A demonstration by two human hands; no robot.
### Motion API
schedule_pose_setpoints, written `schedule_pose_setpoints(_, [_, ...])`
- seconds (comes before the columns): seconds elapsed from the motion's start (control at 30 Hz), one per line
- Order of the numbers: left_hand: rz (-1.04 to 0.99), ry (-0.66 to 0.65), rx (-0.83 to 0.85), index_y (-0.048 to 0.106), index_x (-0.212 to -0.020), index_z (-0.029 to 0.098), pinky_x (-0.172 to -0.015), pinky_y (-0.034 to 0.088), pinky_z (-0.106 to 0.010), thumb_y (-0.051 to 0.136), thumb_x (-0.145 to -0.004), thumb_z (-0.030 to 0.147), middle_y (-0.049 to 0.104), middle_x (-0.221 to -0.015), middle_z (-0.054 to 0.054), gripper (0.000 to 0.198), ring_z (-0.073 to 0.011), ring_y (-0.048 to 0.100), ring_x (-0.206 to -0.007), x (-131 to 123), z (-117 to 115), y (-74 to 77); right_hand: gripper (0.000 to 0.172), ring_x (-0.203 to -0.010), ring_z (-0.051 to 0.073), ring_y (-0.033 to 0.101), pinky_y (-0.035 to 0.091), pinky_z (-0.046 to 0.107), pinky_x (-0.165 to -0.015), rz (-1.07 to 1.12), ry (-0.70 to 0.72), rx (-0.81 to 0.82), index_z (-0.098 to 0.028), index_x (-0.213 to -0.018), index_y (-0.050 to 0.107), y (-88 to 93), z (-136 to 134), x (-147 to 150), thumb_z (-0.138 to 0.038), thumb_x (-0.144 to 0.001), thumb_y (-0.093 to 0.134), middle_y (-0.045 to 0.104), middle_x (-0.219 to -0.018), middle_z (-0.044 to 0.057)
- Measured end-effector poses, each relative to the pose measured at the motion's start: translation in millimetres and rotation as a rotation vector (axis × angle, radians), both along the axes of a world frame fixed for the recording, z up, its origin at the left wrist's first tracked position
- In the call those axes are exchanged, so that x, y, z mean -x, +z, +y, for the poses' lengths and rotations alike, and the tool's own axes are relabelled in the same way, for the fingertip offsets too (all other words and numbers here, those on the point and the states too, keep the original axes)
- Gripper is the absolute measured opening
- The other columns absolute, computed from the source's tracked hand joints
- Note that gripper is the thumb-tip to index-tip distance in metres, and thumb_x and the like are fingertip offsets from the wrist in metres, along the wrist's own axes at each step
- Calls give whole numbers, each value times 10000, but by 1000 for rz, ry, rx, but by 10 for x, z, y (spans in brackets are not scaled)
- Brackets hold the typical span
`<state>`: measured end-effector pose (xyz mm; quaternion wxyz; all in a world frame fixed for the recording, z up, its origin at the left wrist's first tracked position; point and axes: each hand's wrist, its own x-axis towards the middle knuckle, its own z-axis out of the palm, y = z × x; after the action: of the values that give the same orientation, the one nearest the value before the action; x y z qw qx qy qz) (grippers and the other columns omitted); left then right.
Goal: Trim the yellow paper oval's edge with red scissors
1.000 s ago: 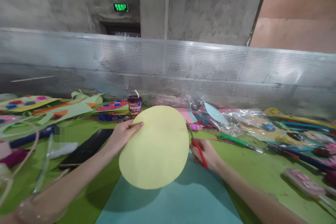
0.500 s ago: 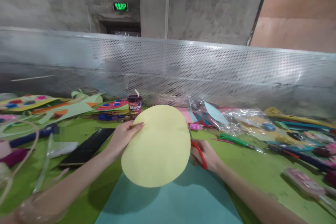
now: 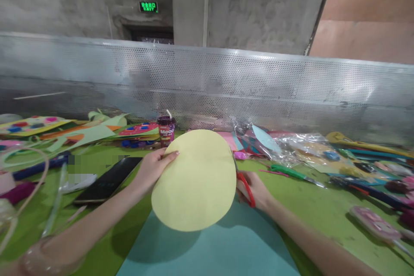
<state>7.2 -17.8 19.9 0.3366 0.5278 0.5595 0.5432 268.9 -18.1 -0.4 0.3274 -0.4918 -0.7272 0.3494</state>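
My left hand [image 3: 154, 164] pinches the upper left edge of a rounded sheet of pale yellow paper [image 3: 196, 181], thumb on the front and fingers behind. The paper is held up in front of me, above a light blue sheet [image 3: 207, 252] on the table. At the paper's right edge, my right hand [image 3: 254, 187] is closed around the red handles of a pair of scissors [image 3: 246, 189]. The scissor blades lie along that edge and are partly hidden behind the paper.
A green table [image 3: 310, 233] carries a black phone [image 3: 110, 181] to the left and a drink cup with a straw [image 3: 167, 130] behind the paper. To the right lie a green-handled cutter [image 3: 287, 171], clear plastic bags [image 3: 300, 148] and a pink device [image 3: 375, 223]. A perforated metal barrier [image 3: 207, 77] runs behind.
The yellow paper and my left hand have shifted slightly to the right. My right hand with the scissors stays almost in place at the paper's edge.
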Motion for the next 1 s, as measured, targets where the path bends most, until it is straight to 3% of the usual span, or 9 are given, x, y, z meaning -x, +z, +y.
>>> schedule_pose_setpoints(1.0, [114, 17, -54, 653, -826, 179, -481, 467, -252, 572, -641, 448, 699, -738, -41, 336, -210, 634, -604, 26, 22, -4, 151, -356, 95, 469, 380, 188, -365, -35, -44, -10, -166, -557, 413, 21, -6, 23, -249, -682, 400, 462, -401, -42])
